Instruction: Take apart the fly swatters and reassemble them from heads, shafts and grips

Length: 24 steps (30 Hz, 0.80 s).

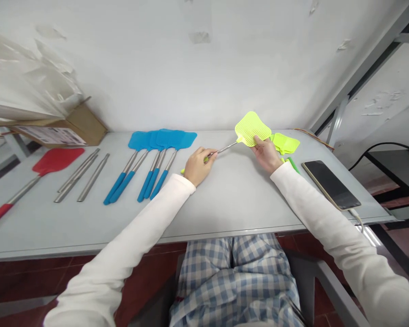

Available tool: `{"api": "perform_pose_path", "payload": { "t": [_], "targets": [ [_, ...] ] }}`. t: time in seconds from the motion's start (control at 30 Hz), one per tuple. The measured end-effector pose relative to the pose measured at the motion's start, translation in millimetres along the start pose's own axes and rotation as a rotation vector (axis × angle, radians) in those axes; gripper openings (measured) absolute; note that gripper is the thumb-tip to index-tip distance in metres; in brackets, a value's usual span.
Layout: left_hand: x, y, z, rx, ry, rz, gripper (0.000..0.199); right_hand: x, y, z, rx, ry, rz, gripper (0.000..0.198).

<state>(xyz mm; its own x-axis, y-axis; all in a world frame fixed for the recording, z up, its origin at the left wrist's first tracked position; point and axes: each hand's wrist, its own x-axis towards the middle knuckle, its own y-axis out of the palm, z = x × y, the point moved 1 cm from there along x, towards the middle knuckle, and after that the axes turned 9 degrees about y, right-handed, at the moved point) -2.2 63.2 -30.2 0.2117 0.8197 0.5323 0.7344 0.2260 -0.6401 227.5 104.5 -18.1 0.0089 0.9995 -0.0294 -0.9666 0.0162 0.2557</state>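
A yellow-green fly swatter (251, 128) with a thin metal shaft is held above the table between both hands. My left hand (200, 166) is wrapped round its shaft and handle, and a bit of the green handle shows behind the fingers. My right hand (266, 154) pinches the edge of the perforated head, thumb on top. Just beyond that hand lie more yellow-green swatter heads (286, 144), overlapping. Beside my right wrist is a green handle piece (293, 164), partly covered by the sleeve.
Several blue fly swatters (157, 175) lie left of centre. Farther left are metal tubes (93, 178) and a red fly swatter (56, 161). A cardboard box (83, 125) stands at the back left. A phone (330, 184) with a cable lies at the right.
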Motion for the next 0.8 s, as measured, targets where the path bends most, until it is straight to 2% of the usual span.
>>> {"api": "perform_pose_path", "payload": {
  "t": [0.53, 0.8],
  "targets": [
    [-0.9, 0.4, -0.5, 0.007, -0.016, 0.001, 0.028, 2.1, -2.4, -2.3, -0.05, -0.031, 0.001, 0.025],
    [-0.7, 1.4, -0.3, 0.042, 0.004, 0.01, 0.027, -2.6, 0.5, -1.4, 0.038, -0.027, 0.002, 0.026]
  ]
}}
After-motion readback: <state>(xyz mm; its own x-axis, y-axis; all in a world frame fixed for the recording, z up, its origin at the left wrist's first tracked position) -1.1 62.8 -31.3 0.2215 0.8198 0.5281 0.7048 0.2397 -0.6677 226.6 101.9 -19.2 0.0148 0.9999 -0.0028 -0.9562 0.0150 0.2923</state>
